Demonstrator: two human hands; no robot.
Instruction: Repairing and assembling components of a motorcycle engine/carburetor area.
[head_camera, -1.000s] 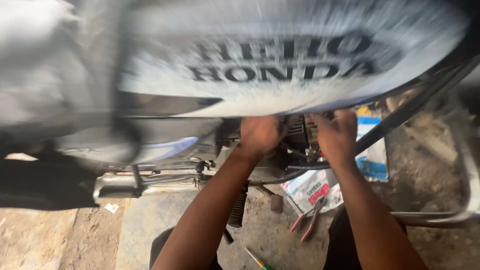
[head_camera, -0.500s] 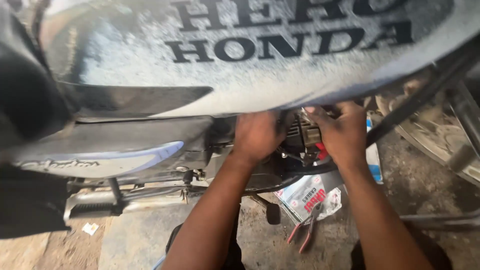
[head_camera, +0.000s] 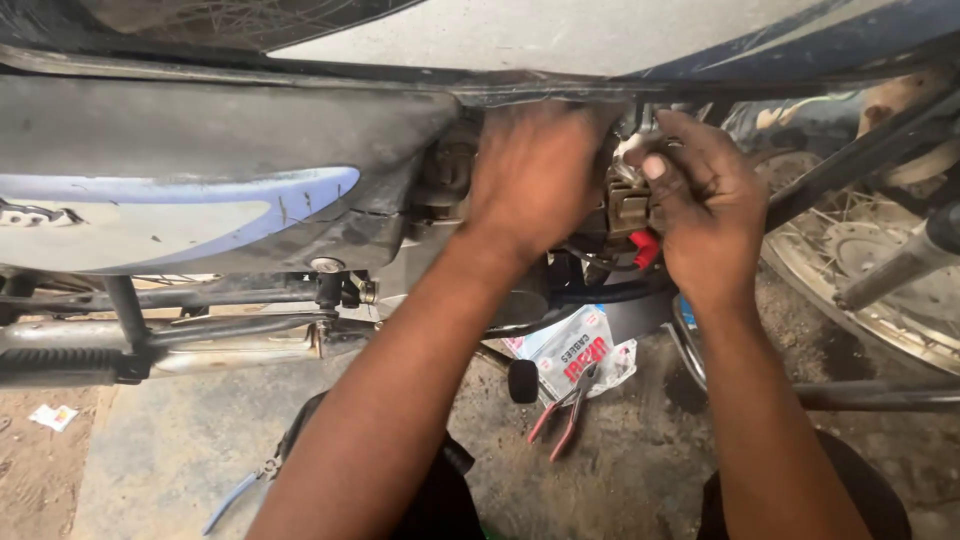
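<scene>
**Grey metal part gripped under a motorcycle's side panel**

Grey and grimy, a small blocky metal part (head_camera: 628, 205) sits in the open bay beneath the motorcycle's seat, near the middle of the view and slightly to the right. We see both of our bare hands reaching up to it from below. Our right hand (head_camera: 705, 210) is curled partly closed, thumb and fingers pinching the right side of the part. Our left hand (head_camera: 535, 175) presses in just left of the part with its back towards us; its fingers are hidden inside the bay and blurred, so we cannot tell how far it is open or whether it holds anything.

Just below the part, a small red connector (head_camera: 645, 247) shows between the two wrists, with black cables running under it. To the left, a dusty black and pale blue side panel (head_camera: 200, 190) covers the frame, and lower left a chrome exhaust pipe (head_camera: 200, 345) runs along. At the far right is the spoked rear wheel (head_camera: 870, 260).

On the dirty concrete floor (head_camera: 160, 450) between our forearms lie a white plastic packet (head_camera: 575, 350) and red-handled pliers (head_camera: 562, 420) touching its near edge. A blue-handled tool (head_camera: 235, 495) lies near the left forearm.
</scene>
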